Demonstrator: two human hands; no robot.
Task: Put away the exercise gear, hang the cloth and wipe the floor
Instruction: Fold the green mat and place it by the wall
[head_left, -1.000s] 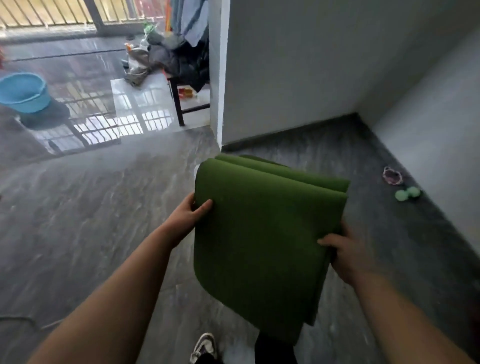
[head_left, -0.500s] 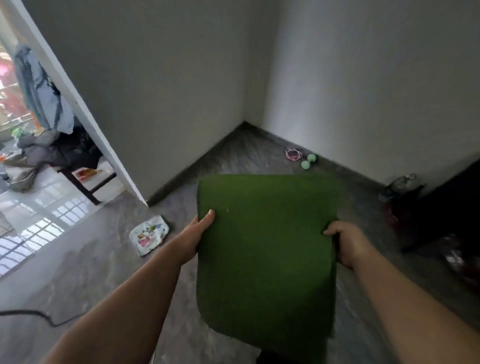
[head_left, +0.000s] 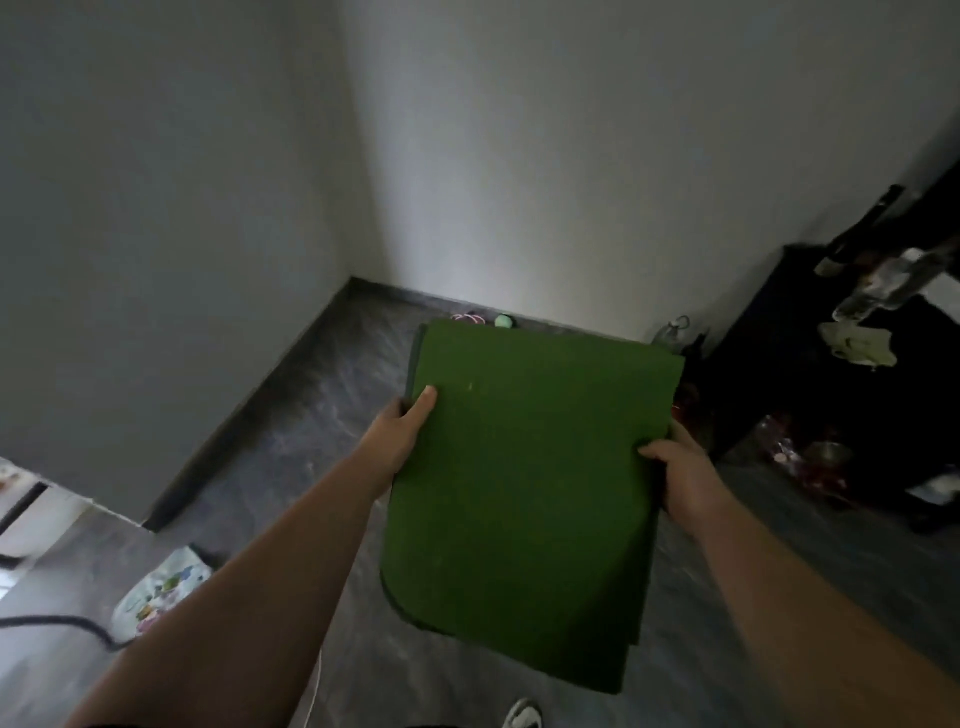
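I hold a folded green exercise mat (head_left: 524, 493) in front of me, hanging down in several layers. My left hand (head_left: 400, 436) grips its left edge with the thumb on top. My right hand (head_left: 675, 467) grips the right edge, fingers behind the mat. A light green ball (head_left: 503, 321) and a pink cord (head_left: 467, 317) lie on the floor by the far wall, partly hidden by the mat's top edge. A white patterned cloth (head_left: 161, 590) lies on the grey floor at the lower left.
Two white walls meet in a corner (head_left: 358, 280) ahead. A dark shelf unit (head_left: 831, 389) with bottles and clutter stands at the right. A clear plastic bottle (head_left: 670, 332) sits by the wall. A black cable (head_left: 57, 621) runs across the floor at the left. My shoe (head_left: 522, 714) shows below.
My view has swung right and toward the corner; the doorway and balcony left the frame and the dark shelf came in. Both hands keep the same grip on the mat.
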